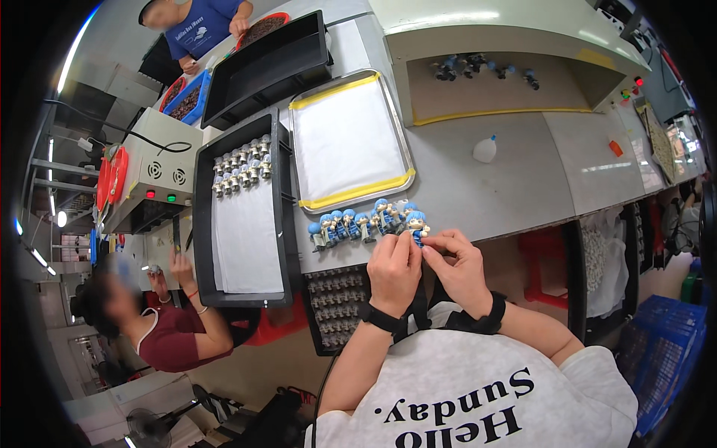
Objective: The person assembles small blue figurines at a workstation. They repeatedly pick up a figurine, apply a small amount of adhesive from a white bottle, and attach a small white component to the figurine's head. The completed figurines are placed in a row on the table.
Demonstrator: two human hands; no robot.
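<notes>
Between my two hands, just over the table's near edge, is a small blue-haired figurine (417,222). My left hand (393,270) pinches it low on its left side. From the other side, the fingertips of my right hand (455,267) close on its lower part. A cluster of similar blue-haired figurines (345,224) stands on the grey table left of and behind my hands. My fingers hide the base of the held one.
Beyond the figurines lies a metal tray (349,138) lined with white paper and yellow tape. A black bin (250,239) holds rows of figurines. Below the table edge sits a dark tray (334,306) of grey parts. Two people work at the left and far left.
</notes>
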